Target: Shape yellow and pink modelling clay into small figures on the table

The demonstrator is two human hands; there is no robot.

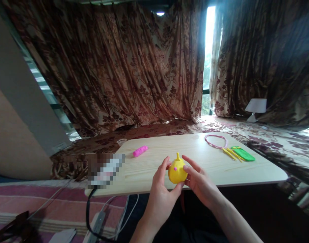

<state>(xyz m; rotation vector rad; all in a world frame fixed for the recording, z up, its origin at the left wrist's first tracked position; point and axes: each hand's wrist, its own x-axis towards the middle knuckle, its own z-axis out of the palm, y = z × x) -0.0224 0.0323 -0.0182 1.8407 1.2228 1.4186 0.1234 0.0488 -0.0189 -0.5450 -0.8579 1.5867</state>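
A rounded yellow clay figure with a small stalk on top and a pink dot on its front is held up between both hands, over the near edge of the table. My left hand grips it from the left, thumb beneath and fingers along the side. On the other side, my right hand has its thumb pressed near the figure's upper right, with the index finger raised behind. A pink clay roll lies on the table beyond my left hand.
The pale wooden table bears a pink loop, yellow strips and a green flat piece at the right. A blurred-out object with a black cable is at the left edge. Behind stands a white lamp.
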